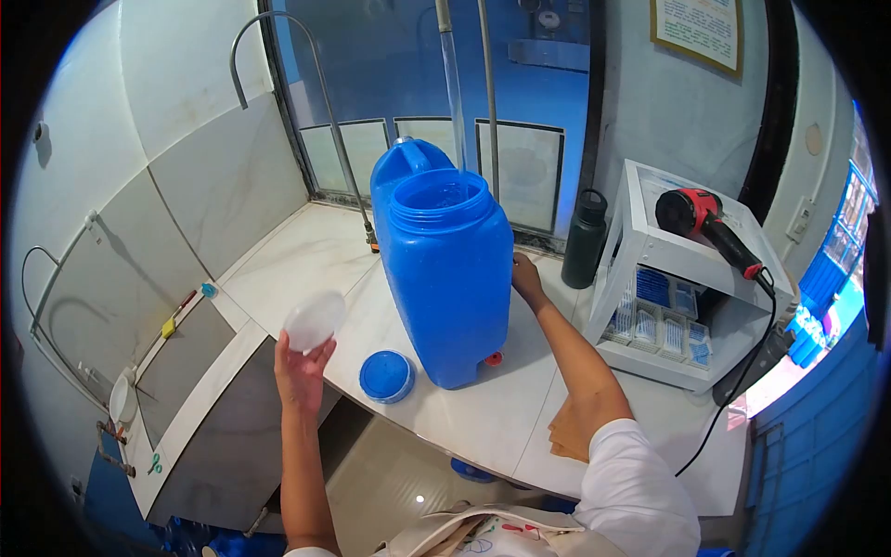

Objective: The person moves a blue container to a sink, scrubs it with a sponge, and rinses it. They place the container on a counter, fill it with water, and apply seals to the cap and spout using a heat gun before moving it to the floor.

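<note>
My left hand (306,371) holds up a round translucent white disc (316,321), gripped near its lower edge. In front of me a tall blue water container (448,306) stands upright on the counter, its wide threaded mouth uncovered. A clear stream of water (453,102) falls from a pipe into that mouth. At the container's right side is my right hand (526,279); its fingers are mostly hidden, so their grip does not show. A blue screw cap (387,376) lies on the counter left of the container. Something small and red (494,359) shows by its base.
A dark bottle (585,239) stands right of the container, beside a white shelf unit (640,357) with boxed items. On its top lies a red and black heat gun (701,218), its cord hanging down. A curved metal faucet (325,97) rises behind. Brown paper (566,434) lies near my right elbow.
</note>
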Tool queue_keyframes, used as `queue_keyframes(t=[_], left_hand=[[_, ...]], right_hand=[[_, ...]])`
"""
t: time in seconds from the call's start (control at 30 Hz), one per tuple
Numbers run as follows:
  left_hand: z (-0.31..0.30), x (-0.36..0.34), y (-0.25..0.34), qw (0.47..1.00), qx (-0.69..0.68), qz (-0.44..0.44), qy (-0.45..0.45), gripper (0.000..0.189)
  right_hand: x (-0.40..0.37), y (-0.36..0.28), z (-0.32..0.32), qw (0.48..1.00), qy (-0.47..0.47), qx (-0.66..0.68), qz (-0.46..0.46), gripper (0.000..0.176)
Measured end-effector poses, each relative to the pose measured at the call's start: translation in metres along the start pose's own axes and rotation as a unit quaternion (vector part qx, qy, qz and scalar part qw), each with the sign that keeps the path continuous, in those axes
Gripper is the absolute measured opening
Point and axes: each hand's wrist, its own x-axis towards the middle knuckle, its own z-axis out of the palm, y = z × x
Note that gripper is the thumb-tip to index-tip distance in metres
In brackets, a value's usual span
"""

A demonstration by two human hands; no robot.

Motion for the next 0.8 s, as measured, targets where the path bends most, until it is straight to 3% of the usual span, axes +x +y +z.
queue_keyframes(t=[0.2, 0.27, 0.3, 0.37, 0.43, 0.5, 0.53, 0.57, 0.6, 0.67, 0.73, 0.8], left_hand=[[0.051, 0.045, 0.012, 0.993, 0.004, 0.09, -0.069, 0.064], [0.066, 0.059, 0.013, 0.988, 0.048, 0.121, -0.084, 0.06], [0.075, 0.064, 0.014, 0.988, 0.049, 0.121, -0.084, 0.06], [0.094, 0.072, 0.015, 0.963, 0.226, 0.126, -0.075, 0.053], [0.123, 0.071, 0.019, 0.956, 0.248, 0.135, -0.075, 0.044], [0.15, 0.067, 0.025, 0.877, 0.365, 0.256, -0.181, 0.041], [0.16, 0.068, 0.026, 0.876, 0.366, 0.254, -0.183, 0.041], [0.168, 0.071, 0.026, 0.835, 0.433, 0.276, -0.2, 0.041], [0.176, 0.073, 0.027, 0.788, 0.495, 0.297, -0.215, 0.04], [0.192, 0.078, 0.029, 0.771, 0.521, 0.28, -0.235, 0.041], [0.199, 0.081, 0.031, 0.753, 0.548, 0.26, -0.255, 0.042], [0.201, 0.083, 0.032, 0.737, 0.57, 0.23, -0.282, 0.043]], right_hand=[[-0.014, 0.023, -0.005, 0.995, -0.002, -0.067, -0.075, 0.031], [-0.02, 0.051, 0.001, 0.973, 0.064, -0.145, -0.165, 0.035], [-0.027, 0.055, 0.0, 0.974, 0.064, -0.144, -0.165, 0.035], [-0.041, 0.06, -0.003, 0.978, 0.029, -0.192, -0.069, 0.049], [-0.046, 0.069, 0.001, 0.974, 0.036, -0.208, -0.081, 0.05], [-0.042, 0.071, 0.001, 0.969, 0.043, -0.224, -0.092, 0.05], [-0.031, 0.061, -0.002, 0.972, 0.032, -0.216, -0.083, 0.048], [-0.017, 0.049, -0.006, 0.975, 0.022, -0.208, -0.074, 0.047], [-0.007, 0.017, -0.017, 0.984, 0.063, -0.1, -0.131, 0.043], [-0.012, -0.089, -0.05, 0.957, 0.154, 0.045, -0.243, 0.036], [-0.046, -0.194, -0.087, 0.908, 0.097, 0.17, -0.371, 0.034], [-0.06, -0.237, -0.092, 0.876, 0.023, 0.145, -0.46, 0.028]])
